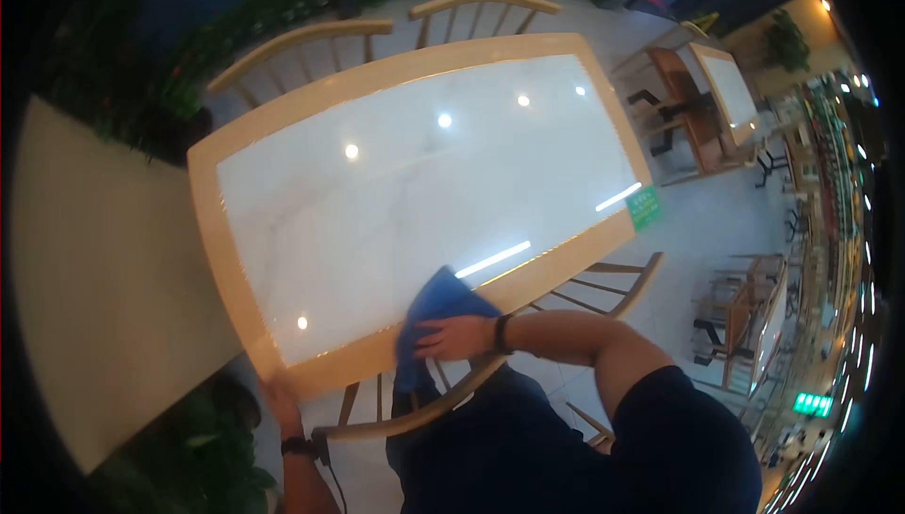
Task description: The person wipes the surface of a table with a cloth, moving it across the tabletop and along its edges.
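A blue cloth (439, 308) lies over the near edge of a white-topped table with a wooden rim (209, 231), part of it hanging down. My right hand (454, 338) rests on the cloth, its fingers spread over it and pressing it against the rim. At the table's near left corner is my left hand (281, 399), touching the wooden edge; its fingers are blurred and partly hidden there. A green sticker (645, 208) sits on the rim at the right corner.
A wooden chair (415, 420) stands between my body and the table, another chair (630, 299) to its right. Two chairs are at the far side. A beige panel (104, 269) and plants (203, 443) are on the left. More tables and chairs stand at the right.
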`<state>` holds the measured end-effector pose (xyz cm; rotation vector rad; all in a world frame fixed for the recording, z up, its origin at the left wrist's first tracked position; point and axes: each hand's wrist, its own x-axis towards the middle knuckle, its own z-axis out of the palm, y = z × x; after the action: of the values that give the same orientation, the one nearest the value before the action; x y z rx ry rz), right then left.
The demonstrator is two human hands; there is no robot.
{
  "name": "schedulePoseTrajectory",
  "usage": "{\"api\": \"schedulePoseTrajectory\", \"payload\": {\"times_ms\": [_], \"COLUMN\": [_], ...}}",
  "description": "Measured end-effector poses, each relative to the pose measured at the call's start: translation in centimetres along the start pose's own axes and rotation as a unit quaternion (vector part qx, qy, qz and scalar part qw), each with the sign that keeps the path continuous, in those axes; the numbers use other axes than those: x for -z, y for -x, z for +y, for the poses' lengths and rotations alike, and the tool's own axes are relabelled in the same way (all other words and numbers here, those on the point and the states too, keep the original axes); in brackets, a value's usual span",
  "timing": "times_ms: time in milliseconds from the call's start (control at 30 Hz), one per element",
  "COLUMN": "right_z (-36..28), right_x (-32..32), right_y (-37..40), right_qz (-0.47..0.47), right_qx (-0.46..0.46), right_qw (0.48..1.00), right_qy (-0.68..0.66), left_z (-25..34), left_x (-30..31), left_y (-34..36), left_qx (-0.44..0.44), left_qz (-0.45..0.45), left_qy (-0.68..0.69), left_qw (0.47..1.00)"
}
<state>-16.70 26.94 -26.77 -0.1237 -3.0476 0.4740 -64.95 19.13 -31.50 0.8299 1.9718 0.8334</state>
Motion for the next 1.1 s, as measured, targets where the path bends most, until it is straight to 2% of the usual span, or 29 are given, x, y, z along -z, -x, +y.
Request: {"api": "schedulePoseTrajectory", "payload": {"times_ms": [33, 67, 133, 233, 333, 367, 433, 500, 533, 600, 700, 800, 833, 933, 1000, 1033, 1067, 1100], "right_z": [-0.1, -0.3, -0.7, -1.3, -2.5, -2.8, -3.3, -4.1, -4.6, -5.8, -6.3, -6.7, -7.1, -7.3, -7.1, -6.1, -5.1, -4.0], "right_x": [0.9, 0.8, 1.5, 1.0, 0.1, -0.1, 0.1, -0.3, -1.2, 0.8, 1.1, -0.3, -1.2, -6.7, -7.5, -5.1, -2.6, -2.7], "right_y": [-1.3, -1.9, -1.1, 4.6, 14.3, 18.0, 25.4, 32.5, 35.9, 40.9, 44.2, 43.6, 42.5, 37.3, 32.5, 29.1, 26.5, 26.1], "right_qz": [0.003, 0.017, 0.02, 0.074, 0.122, 0.093, 0.067, 0.096, 0.12, 0.045, 0.105, 0.178, 0.262, 0.504, 0.552, 0.57, 0.586, 0.601], "right_qx": [-0.004, -0.008, -0.027, -0.088, -0.198, -0.229, -0.313, -0.435, -0.501, -0.584, -0.651, -0.691, -0.708, -0.729, -0.775, -0.779, -0.778, -0.774], "right_qw": [1.0, 1.0, 0.999, 0.993, 0.972, 0.969, 0.947, 0.894, 0.853, 0.808, 0.746, 0.691, 0.649, 0.458, 0.285, 0.222, 0.156, 0.13], "right_qy": [-0.014, -0.019, -0.008, -0.002, 0.02, 0.028, 0.034, 0.057, 0.08, 0.059, 0.091, 0.117, 0.091, 0.077, -0.113, -0.137, -0.161, -0.148], "left_z": [-1.5, -0.2, -3.9, -2.6, 1.3, -2.5, -6.3, -4.8, -4.1, -3.6, -3.2, -2.7, -3.0, -3.6, -3.5, -3.8, -3.6, -3.6], "left_x": [-0.1, -0.7, 0.5, -0.2, -4.7, -4.3, -1.9, -1.9, -2.1, -2.3, -2.9, -3.6, -3.6, -3.4, -3.9, -4.0, -3.8, -3.9], "left_y": [-0.5, 0.2, -2.1, -1.9, 0.2, -1.7, -3.6, -3.0, -2.9, -2.8, -3.1, -3.2, -3.3, -4.0, -3.3, -4.1, -4.3, -3.9], "left_qx": [-0.029, -0.004, -0.003, -0.017, 0.076, 0.031, 0.026, 0.058, 0.073, 0.088, 0.084, 0.07, 0.067, 0.054, 0.028, 0.076, 0.075, 0.066], "left_qz": [0.03, 0.057, 0.102, 0.138, 0.274, 0.331, 0.271, 0.204, 0.168, 0.095, 0.009, -0.043, -0.057, -0.071, -0.09, -0.081, -0.082, -0.084], "left_qy": [-0.026, -0.041, -0.056, -0.136, -0.37, -0.433, -0.487, -0.567, -0.621, -0.722, -0.827, -0.881, -0.891, -0.91, -0.922, -0.922, -0.921, -0.922], "left_qw": [0.999, 0.998, 0.993, 0.981, 0.885, 0.838, 0.83, 0.796, 0.762, 0.679, 0.556, 0.466, 0.445, 0.404, 0.375, 0.371, 0.372, 0.373]}}
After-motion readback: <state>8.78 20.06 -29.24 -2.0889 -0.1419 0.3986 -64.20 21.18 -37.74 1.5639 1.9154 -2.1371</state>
